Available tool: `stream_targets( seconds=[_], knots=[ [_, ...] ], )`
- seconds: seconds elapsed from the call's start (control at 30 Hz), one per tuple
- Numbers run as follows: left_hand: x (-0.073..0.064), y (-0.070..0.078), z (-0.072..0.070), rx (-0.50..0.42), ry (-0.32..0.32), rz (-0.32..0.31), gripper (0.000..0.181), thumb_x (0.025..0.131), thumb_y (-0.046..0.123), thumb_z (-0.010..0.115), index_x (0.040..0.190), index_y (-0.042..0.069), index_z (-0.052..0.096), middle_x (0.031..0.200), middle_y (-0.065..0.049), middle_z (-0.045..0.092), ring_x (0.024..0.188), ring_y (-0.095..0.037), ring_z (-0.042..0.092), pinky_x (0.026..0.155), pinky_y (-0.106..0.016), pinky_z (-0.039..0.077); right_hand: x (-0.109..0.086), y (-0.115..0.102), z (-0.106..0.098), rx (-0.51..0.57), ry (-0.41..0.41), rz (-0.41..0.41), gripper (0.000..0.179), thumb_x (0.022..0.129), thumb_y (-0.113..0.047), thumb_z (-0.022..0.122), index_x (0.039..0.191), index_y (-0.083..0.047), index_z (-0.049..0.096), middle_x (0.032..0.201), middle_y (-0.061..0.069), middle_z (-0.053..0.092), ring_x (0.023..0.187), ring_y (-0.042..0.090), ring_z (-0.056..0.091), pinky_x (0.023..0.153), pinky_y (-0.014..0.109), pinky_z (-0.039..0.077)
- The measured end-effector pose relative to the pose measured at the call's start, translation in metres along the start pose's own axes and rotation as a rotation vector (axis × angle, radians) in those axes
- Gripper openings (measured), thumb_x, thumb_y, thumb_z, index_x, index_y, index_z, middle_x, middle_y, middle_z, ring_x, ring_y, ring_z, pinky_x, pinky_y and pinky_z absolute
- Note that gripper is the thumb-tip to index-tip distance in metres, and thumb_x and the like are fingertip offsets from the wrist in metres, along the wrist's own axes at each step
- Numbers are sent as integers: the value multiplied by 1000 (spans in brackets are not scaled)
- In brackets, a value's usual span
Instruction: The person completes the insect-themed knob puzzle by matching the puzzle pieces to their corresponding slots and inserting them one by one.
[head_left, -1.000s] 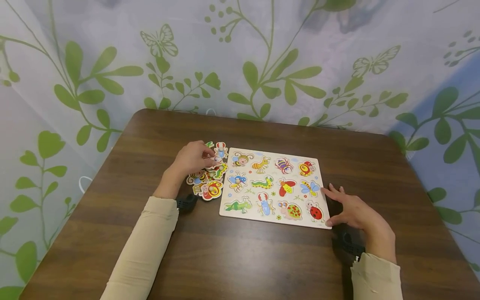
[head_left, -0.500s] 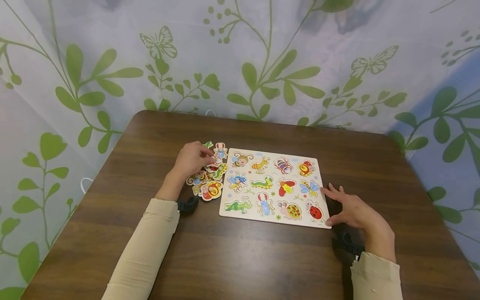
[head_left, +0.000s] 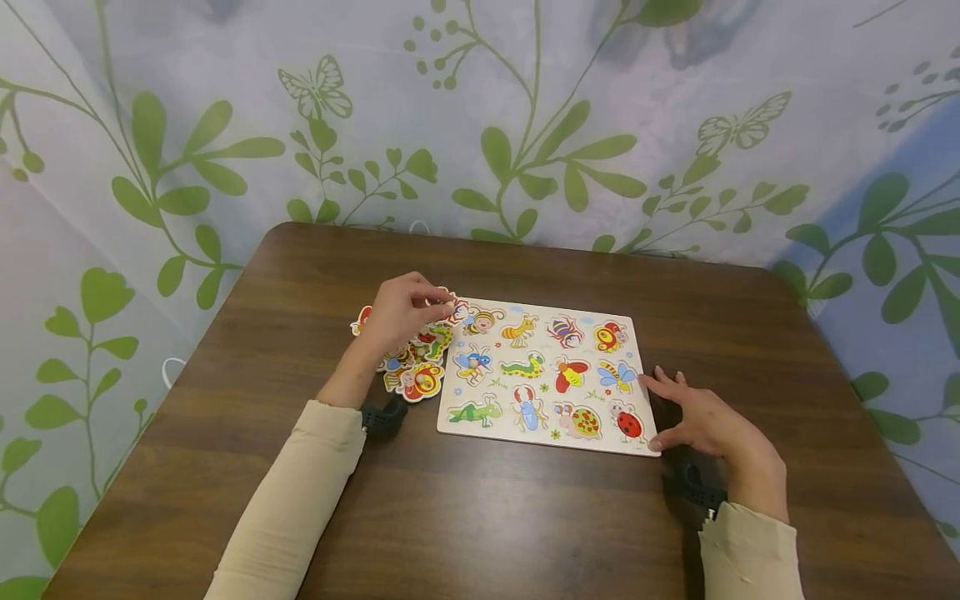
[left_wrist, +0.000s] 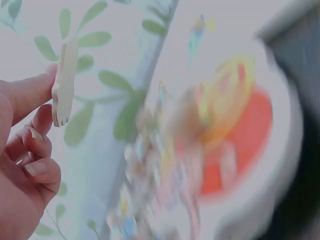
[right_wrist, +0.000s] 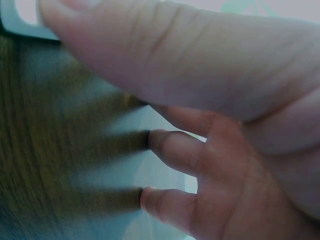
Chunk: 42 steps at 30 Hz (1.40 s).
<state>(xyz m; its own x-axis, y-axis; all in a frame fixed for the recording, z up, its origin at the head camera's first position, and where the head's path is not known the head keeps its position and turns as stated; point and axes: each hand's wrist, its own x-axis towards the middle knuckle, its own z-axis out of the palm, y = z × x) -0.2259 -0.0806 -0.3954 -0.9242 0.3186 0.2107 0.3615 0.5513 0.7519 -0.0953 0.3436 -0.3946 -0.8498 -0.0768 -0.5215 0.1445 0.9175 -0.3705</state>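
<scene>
My left hand (head_left: 401, 312) pinches a wooden puzzle piece (head_left: 457, 310) with red and purple markings between thumb and index finger. It is raised above the pile, overlapping the board's upper left corner in the head view. The left wrist view shows this piece (left_wrist: 66, 82) edge-on, its printed face hidden. Beneath the hand lies a heap of insect pieces, with a red-and-yellow butterfly piece (head_left: 420, 382) at its near side. My right hand (head_left: 708, 421) rests at the right edge of the puzzle board (head_left: 543, 433), thumb on the near corner, fingers spread and fairly straight.
The board shows rows of printed insects; a blue insect piece (head_left: 474, 364) with a knob sits in the left column. A brown wooden table (head_left: 487, 517) carries everything. Behind it hangs a leaf-patterned cloth (head_left: 420, 100).
My left hand has lifted the puzzle piece off the pile and moved right, toward the board's upper left corner. A red piece at the pile's far left has come into view. My right hand stays put.
</scene>
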Motion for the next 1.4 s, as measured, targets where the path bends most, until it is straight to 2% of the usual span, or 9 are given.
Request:
stream_targets(
  seconds=[0.13, 0.27, 0.57, 0.77, 1.0, 1.2, 1.4],
  knots=[
    [-1, 22, 7, -59, -23, 27, 15, 86, 27, 75, 98, 18, 78, 88, 1, 61, 75, -20, 47, 64, -32, 38, -1, 0, -2, -9, 0, -5, 114, 61, -44, 85, 155, -22, 24, 161, 23, 7, 140, 58, 10, 100, 78, 19],
    [-1, 37, 17, -84, -56, 49, 13, 86, 26, 75, 97, 21, 78, 87, 3, 61, 74, -18, 47, 63, -30, 37, -2, -1, -4, -19, 8, -9, 114, 61, -42, 86, 155, -21, 24, 160, 24, 7, 140, 59, 10, 100, 77, 20],
    [-1, 56, 45, -117, -160, 117, 13, 85, 24, 75, 97, 22, 79, 86, 5, 62, 71, -17, 48, 63, -28, 40, -3, 0, -6, -20, 12, 0, 113, 61, -41, 86, 155, -22, 26, 160, 24, 8, 140, 60, 10, 100, 78, 20],
    [-1, 64, 60, -109, -203, 144, 11, 86, 23, 75, 96, 22, 79, 86, 7, 63, 70, -16, 49, 62, -27, 40, -5, 1, -6, -14, 16, 0, 112, 61, -41, 86, 154, -22, 26, 161, 23, 8, 140, 59, 10, 100, 78, 19],
    [1, 68, 66, -78, -227, 139, 11, 85, 22, 75, 96, 22, 78, 83, 7, 62, 71, -15, 50, 63, -28, 41, -5, 0, -4, -13, 17, -17, 111, 63, -41, 86, 154, -21, 27, 161, 22, 10, 140, 58, 11, 101, 77, 19],
    [11, 70, 75, -19, -237, 127, 12, 86, 23, 75, 98, 23, 78, 83, 5, 60, 72, -15, 51, 64, -27, 42, -4, -1, 0, -10, 29, -44, 108, 65, -40, 86, 154, -20, 28, 161, 20, 13, 142, 56, 12, 103, 75, 22],
    [26, 72, 94, 78, -287, 127, 13, 87, 27, 73, 100, 25, 78, 86, 6, 61, 75, -12, 53, 67, -26, 41, -4, -1, 2, -19, 26, -26, 109, 64, -41, 86, 154, -22, 28, 161, 20, 13, 142, 56, 13, 103, 74, 22]
  ],
)
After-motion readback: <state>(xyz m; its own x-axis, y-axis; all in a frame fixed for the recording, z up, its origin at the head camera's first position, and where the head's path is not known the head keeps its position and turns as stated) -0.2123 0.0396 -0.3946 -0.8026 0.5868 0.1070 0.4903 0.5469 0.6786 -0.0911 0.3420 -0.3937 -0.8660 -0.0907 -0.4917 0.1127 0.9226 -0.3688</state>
